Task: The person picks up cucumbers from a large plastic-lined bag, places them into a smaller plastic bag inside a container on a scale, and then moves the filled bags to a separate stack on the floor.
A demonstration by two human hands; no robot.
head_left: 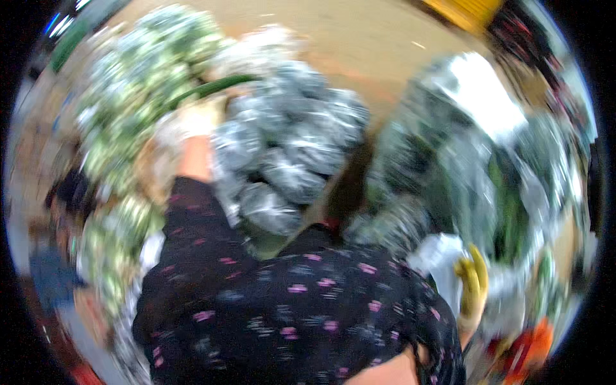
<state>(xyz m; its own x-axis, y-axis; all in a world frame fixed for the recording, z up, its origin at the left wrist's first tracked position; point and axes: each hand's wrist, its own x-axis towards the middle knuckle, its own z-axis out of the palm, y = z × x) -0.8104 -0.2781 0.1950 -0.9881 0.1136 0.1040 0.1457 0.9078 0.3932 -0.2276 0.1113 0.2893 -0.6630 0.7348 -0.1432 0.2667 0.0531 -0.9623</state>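
The picture is blurred. My left arm, in a black sleeve with pink flowers, reaches forward to the upper left. My left hand [192, 122], in a whitish glove, appears closed around a long dark green cucumber [228, 83]. The cucumber sticks out on both sides of the hand, and the fingers are smeared. At the lower right, my right hand [472, 279] wears a yellow glove. Its fingers are apart and somewhat bent, with nothing visible in them. A white plastic sheet [439, 260] lies just left of it.
Pale green vegetables [147, 70] are heaped at the left. Several clear plastic bundles [292, 141] with dark contents stand in the middle. Large clear bags [462, 160] of green produce fill the right. A yellow crate-like object [468, 13] is at the far edge, an orange item [536, 343] at lower right.
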